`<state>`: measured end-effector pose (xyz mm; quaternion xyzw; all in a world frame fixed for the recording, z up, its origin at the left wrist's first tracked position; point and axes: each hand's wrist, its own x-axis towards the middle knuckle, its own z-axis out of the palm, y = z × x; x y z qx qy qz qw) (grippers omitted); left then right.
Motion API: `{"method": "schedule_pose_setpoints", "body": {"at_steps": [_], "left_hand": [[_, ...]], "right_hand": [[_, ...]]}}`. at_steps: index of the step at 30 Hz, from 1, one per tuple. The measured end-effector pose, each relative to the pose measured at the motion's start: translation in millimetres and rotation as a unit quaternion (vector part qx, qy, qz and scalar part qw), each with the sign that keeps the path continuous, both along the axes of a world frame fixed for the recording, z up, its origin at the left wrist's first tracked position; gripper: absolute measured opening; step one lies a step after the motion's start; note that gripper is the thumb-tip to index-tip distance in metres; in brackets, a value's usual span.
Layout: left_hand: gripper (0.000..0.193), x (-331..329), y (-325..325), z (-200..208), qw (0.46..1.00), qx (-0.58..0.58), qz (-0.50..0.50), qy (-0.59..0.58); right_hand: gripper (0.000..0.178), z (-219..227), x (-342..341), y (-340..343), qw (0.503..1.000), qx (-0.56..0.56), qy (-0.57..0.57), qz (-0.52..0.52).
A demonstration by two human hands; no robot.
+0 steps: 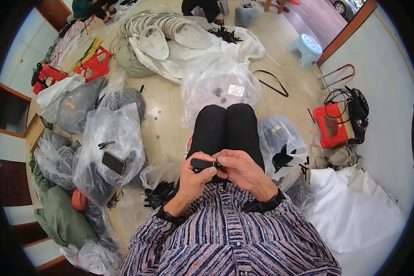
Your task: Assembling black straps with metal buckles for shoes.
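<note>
Just above my lap, my left hand (pixel 194 177) pinches a short black rounded piece (pixel 201 163), perhaps a strap end, between thumb and fingers. My right hand (pixel 242 168) meets it from the other side, thumb and fingertips closed on a small dark fitting (pixel 218 164) at the end of the black piece. The fingers cover much of the fitting, so its exact kind does not show. Beside my left forearm lies a bunch of black strips (pixel 160 195). Past my knees, a clear plastic bag (pixel 202 87) with a white label holds small dark parts.
Left of me, clear bags (pixel 109 152) carry a phone (pixel 113 163) and small black-handled snips (pixel 106 145). White oval plates (pixel 175 37) lie on cloth ahead. A blue stool (pixel 306 49) and a red plastic stool (pixel 330 126) stand right; white fabric (pixel 354 209) lies nearer.
</note>
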<state>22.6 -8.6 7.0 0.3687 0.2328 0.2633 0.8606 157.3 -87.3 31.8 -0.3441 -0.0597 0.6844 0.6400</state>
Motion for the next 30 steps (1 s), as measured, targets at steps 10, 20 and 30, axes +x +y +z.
{"method": "schedule_pose_setpoints", "body": {"at_steps": [10, 20, 30], "left_hand": [[0.02, 2.5, 3.5, -7.8, 1.0, 0.008, -0.022, -0.015], [0.018, -5.0, 11.9, 16.4, 0.947, 0.275, -0.092, 0.137], [0.02, -9.2, 8.5, 33.5, 0.972, 0.114, -0.162, 0.13]], "right_hand": [[0.013, -3.9, 2.8, 0.4, 0.996, -0.005, -0.086, -0.025], [0.016, -3.9, 8.9, -8.5, 0.972, -0.054, -0.215, 0.08], [0.02, -6.9, 14.2, -15.8, 0.947, -0.046, -0.253, 0.192]]}}
